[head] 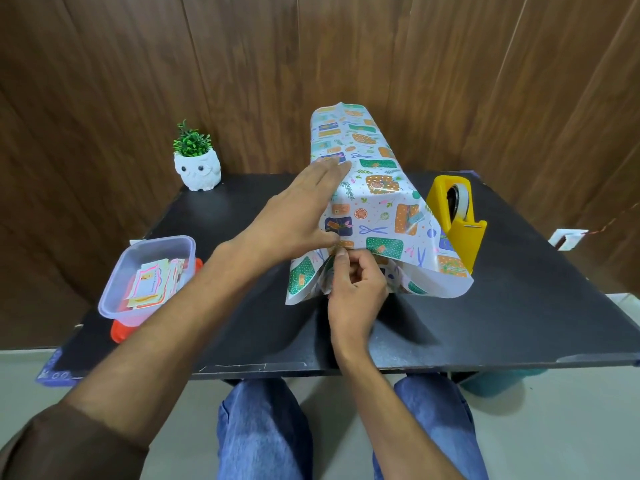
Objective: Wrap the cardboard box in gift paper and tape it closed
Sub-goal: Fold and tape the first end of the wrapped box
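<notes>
Patterned gift paper [374, 202] lies draped over the box on the black table [519, 306]; the cardboard itself is hidden under the paper. My left hand [298, 209] lies flat with straight fingers against the left side and top of the covered box. Its thumb reaches down to the near end. My right hand [353, 289] is at the near end of the box, its fingers curled and pinching a fold of the paper there. Loose flaps of paper spread out on both sides of that end.
A yellow tape dispenser [453, 216] stands just right of the box. A clear plastic tub of stickers [149, 275] sits on a red lid at the left. A white owl pot with a green plant [196, 164] stands at the back left, against a wooden wall.
</notes>
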